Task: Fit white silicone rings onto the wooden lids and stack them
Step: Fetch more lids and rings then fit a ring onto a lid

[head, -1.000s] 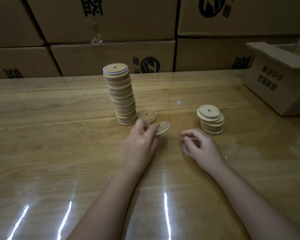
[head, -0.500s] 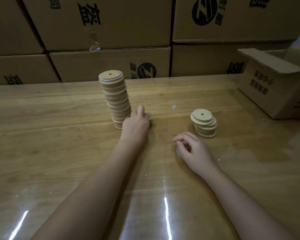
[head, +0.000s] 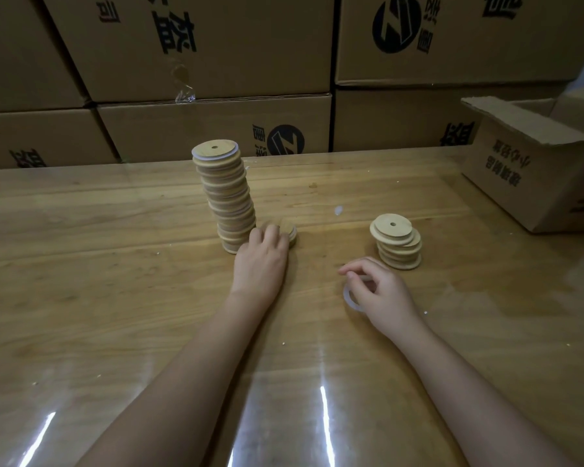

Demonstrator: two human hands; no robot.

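While the left hand (head: 263,256) covers a wooden lid (head: 291,230) beside the tall stack (head: 226,197), grip hidden, seat it squarely without nudging; the right hand (head: 383,293) pinches a white silicone ring (head: 350,299) over the surface (head: 115,298).

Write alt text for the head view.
A person's left hand covers a low pile of wooden lids beside a tall lid stack, while the right hand pinches a white silicone ring; a shorter stack stands farther right.
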